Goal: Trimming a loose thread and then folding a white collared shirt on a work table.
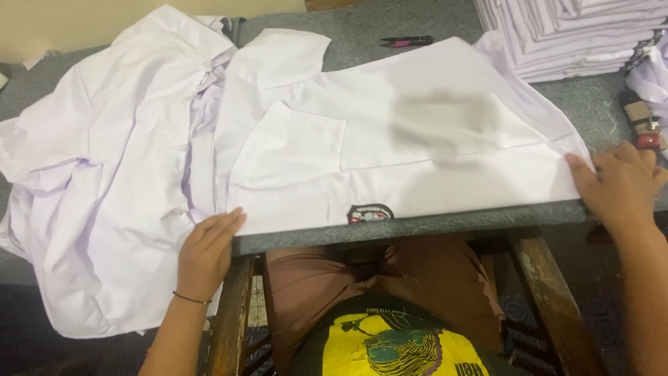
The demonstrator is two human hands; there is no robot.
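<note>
Your left hand [207, 252] lies flat with fingers together on the near left corner of the white shirt [390, 132] spread on the grey table [417, 224]. Your right hand [619, 182] presses its far right edge, fingers slightly spread, gripping nothing.

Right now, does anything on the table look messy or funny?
Yes. The white shirt under both hands lies flat, but the shirts to its left sit in a crumpled heap spilling over the table edge, unlike the neat folded stack at top right. A grey smudge on the flat shirt may be only shadow.
</note>
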